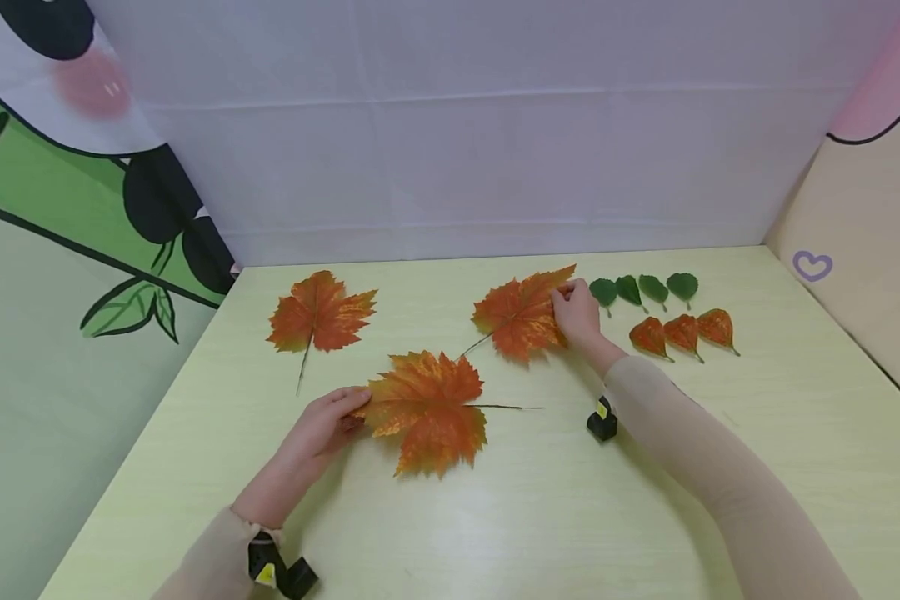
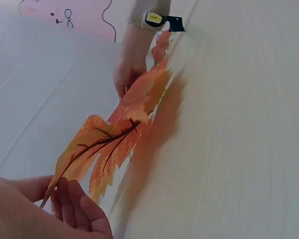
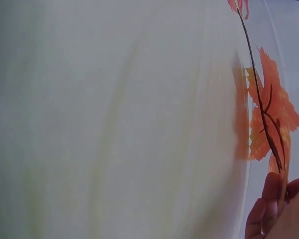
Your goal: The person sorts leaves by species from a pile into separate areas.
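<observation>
My left hand (image 1: 328, 427) pinches the edge of an orange maple leaf (image 1: 431, 412) between thumb and fingers. In the left wrist view this leaf (image 2: 102, 144) is lifted off the table and casts a shadow beneath it. My right hand (image 1: 579, 315) pinches the right edge of a second orange maple leaf (image 1: 521, 312). Its stem points down and left, toward the first leaf. The right wrist view shows that leaf (image 3: 271, 112) raised too, its dark stem and veins facing the camera. A third maple leaf (image 1: 318, 317) lies at the left, stem toward me.
Several small green leaves (image 1: 653, 288) form a row at the back right of the pale table (image 1: 570, 517). In front of them lie three orange lantern-shaped pods (image 1: 681, 332). A white cloth wall (image 1: 495, 167) stands behind the table.
</observation>
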Motion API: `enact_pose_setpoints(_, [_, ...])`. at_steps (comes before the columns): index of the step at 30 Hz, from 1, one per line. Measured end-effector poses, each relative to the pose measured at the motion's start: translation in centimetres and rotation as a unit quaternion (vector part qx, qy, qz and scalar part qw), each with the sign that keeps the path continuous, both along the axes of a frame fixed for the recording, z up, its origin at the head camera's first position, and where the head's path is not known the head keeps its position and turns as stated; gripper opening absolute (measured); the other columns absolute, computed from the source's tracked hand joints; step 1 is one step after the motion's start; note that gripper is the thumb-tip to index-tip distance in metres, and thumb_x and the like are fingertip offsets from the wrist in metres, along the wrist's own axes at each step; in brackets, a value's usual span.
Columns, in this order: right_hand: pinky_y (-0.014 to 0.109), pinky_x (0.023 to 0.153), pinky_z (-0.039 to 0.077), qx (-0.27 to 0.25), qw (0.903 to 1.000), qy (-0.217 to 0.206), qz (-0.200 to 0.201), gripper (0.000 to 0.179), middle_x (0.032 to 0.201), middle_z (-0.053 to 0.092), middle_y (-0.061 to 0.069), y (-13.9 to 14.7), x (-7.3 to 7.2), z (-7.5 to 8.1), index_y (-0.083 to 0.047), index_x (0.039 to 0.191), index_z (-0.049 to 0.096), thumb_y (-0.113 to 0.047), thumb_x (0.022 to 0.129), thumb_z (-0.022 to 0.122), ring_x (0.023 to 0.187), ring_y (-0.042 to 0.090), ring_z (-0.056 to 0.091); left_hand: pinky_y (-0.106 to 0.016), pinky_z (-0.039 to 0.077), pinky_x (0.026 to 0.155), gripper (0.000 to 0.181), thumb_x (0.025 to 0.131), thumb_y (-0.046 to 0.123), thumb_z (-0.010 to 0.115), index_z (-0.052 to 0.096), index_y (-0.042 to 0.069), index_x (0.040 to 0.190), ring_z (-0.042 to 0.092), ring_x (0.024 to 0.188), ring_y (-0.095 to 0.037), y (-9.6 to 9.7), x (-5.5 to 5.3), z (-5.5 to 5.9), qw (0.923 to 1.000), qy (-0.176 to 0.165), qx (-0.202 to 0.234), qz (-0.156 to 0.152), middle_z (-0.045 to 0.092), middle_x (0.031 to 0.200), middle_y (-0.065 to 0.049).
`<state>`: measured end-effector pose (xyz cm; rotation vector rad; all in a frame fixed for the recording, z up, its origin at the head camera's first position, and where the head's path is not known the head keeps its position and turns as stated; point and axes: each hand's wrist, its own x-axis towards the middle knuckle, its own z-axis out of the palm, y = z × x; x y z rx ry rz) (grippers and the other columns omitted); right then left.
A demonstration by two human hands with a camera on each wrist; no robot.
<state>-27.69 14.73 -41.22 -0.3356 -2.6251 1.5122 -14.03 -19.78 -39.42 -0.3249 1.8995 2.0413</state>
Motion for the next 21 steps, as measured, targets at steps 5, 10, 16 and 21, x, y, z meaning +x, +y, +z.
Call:
enact_pose_setpoints(5, [0.033, 0.072, 0.04, 0.005, 1.0, 0.003, 0.0, 0.028, 0.103, 0.051, 0.014, 0.1, 0.0, 0.0, -0.003, 0.115, 0.044, -0.023, 0.096, 0.043, 0.084, 0.025, 0.049, -0.023, 0.039, 0.081, 0.014, 0.095, 0.018, 0.046, 0.058, 0.017, 0.087, 0.048, 0.086, -0.009, 0.3, -0.4, -0.1, 0.9836, -0.014, 0.171, 0.056, 0.055, 0.088, 0.006])
enact_pose_setpoints(10, [0.032, 0.071, 0.04, 0.003, 1.0, 0.004, -0.005, 0.029, 0.103, 0.051, 0.014, 0.3, 0.0, 0.0, -0.003, 0.116, 0.045, -0.023, 0.096, 0.043, 0.083, 0.025, 0.05, -0.023, 0.03, 0.084, 0.019, 0.097, 0.011, 0.039, 0.043, 0.011, 0.116, 0.041, 0.09, -0.009, 1.3, -0.7, -0.1, 0.9763, 0.02, 0.202, 0.076, 0.048, 0.091, 0.006])
enact_pose_setpoints(16, [0.033, 0.07, 0.04, 0.005, 1.0, 0.003, -0.005, 0.029, 0.103, 0.051, 0.014, 0.3, -0.1, 0.0, -0.004, 0.116, 0.045, -0.024, 0.096, 0.043, 0.083, 0.025, 0.05, -0.021, 0.032, 0.078, 0.03, 0.1, 0.013, 0.032, 0.03, 0.013, 0.13, 0.042, 0.087, -0.008, 2.2, -1.5, 0.3, 0.9622, 0.022, 0.24, 0.126, 0.048, 0.102, 0.006])
enact_pose_setpoints(21, [0.034, 0.072, 0.041, 0.004, 0.9999, 0.001, -0.009, 0.029, 0.105, 0.052, 0.014, 0.3, -0.2, 0.0, -0.004, 0.117, 0.045, -0.024, 0.096, 0.043, 0.085, 0.026, 0.051, -0.026, 0.029, 0.102, 0.053, 0.1, 0.019, 0.029, 0.003, 0.019, 0.147, 0.034, 0.121, -0.013, 1.9, -3.0, 1.5, 0.9634, 0.022, 0.231, 0.134, 0.023, 0.144, 0.002])
